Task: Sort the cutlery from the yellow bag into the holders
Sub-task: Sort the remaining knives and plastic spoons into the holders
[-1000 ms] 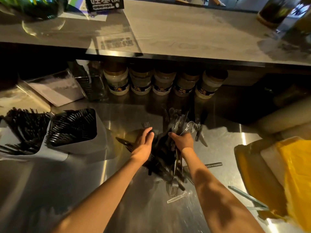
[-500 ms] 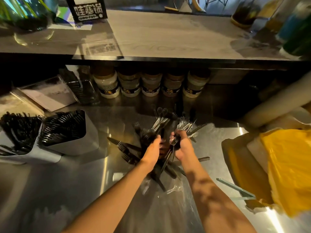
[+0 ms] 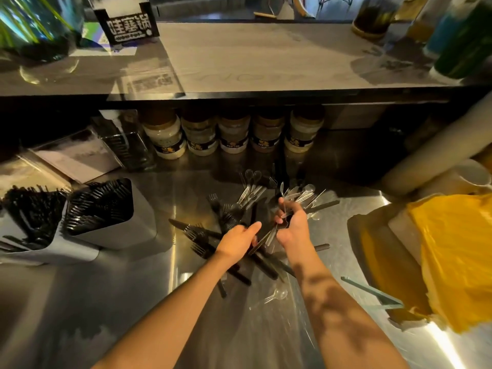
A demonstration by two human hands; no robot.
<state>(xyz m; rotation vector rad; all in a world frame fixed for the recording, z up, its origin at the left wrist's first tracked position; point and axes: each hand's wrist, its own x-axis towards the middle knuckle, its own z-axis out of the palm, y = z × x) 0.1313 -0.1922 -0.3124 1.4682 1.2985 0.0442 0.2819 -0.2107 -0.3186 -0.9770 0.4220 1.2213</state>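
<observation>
A heap of black plastic forks and knives [image 3: 202,235] mixed with clear spoons lies on the steel counter [image 3: 133,302] in the middle. My right hand [image 3: 291,222] grips a bunch of clear spoons [image 3: 300,194] and dark cutlery, fanned out away from me. My left hand [image 3: 239,239] reaches into the heap, its fingers around black handles. Two grey holders stand at the left, the near one [image 3: 111,225] full of black forks, the far-left one [image 3: 29,222] also holding black cutlery. The yellow bag [image 3: 452,262] lies at the right.
A row of jars [image 3: 234,134] stands under the upper shelf [image 3: 266,57] at the back. One clear spoon [image 3: 275,295] lies loose near me. A clear flat strip [image 3: 370,291] lies beside the bag. A cardboard tube [image 3: 436,153] leans at the right.
Both hands have drawn a little apart over the heap. The right hand has gathered the clear spoons into a fanned bunch. The camera has tilted, shifting the scene.
</observation>
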